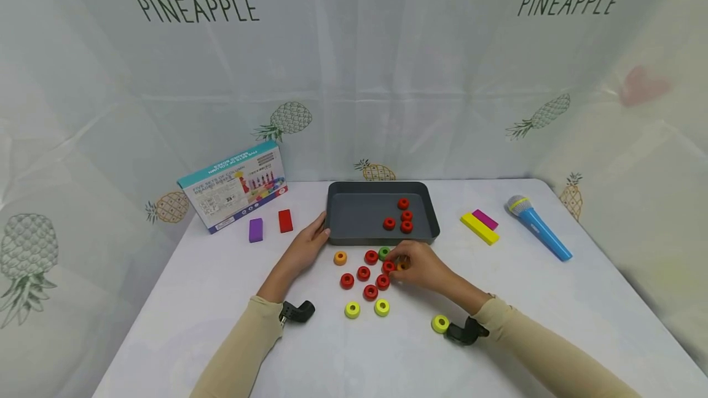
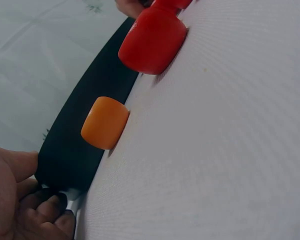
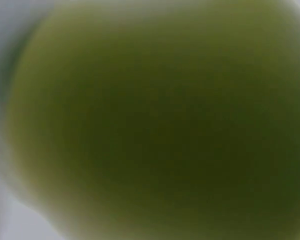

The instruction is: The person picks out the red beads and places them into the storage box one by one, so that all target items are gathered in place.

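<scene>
A dark grey tray (image 1: 354, 214) lies on the table with several red beads (image 1: 406, 226) inside it. My left hand (image 1: 306, 244) holds the tray's near left corner, thumb on the outer wall and fingers curled by the corner in the left wrist view. Just in front of the tray, my right hand (image 1: 423, 265) pinches a red bead (image 1: 389, 267) between thumb and forefinger. Around it lie more red beads (image 1: 363, 273), a green bead (image 1: 384, 253), an orange bead (image 2: 105, 123) and another orange bead (image 1: 402, 266) partly hidden by the hand.
Yellow beads (image 1: 352, 309) lie nearer me; one yellow bead (image 1: 440, 323) beside the right wrist camera fills its view. Left are a purple block (image 1: 255, 230), a red block (image 1: 285, 221) and a box (image 1: 235, 188). Right are a yellow block (image 1: 479, 228), a magenta block (image 1: 485, 220) and a microphone (image 1: 539, 229).
</scene>
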The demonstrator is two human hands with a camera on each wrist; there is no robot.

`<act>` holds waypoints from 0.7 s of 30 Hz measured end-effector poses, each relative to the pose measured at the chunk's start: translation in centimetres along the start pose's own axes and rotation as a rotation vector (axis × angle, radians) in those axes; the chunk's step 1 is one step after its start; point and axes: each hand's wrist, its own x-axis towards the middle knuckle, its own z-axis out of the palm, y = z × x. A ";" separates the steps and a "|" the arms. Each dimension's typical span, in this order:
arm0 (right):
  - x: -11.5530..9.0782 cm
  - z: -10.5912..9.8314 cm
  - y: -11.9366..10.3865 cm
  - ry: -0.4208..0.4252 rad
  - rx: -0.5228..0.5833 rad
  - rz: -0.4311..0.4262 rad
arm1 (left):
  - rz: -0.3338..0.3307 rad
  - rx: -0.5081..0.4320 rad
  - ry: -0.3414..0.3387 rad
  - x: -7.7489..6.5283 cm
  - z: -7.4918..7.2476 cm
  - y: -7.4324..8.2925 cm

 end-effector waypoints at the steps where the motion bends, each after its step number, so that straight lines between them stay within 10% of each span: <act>1: 0.0 -0.1 0.0 0.001 0.003 -0.003 | -0.001 0.001 0.000 -0.1 0.0 0.0; 21: 0.5 -2.0 -0.4 0.020 0.046 -0.058 | 0.006 0.021 0.003 -0.1 0.0 0.1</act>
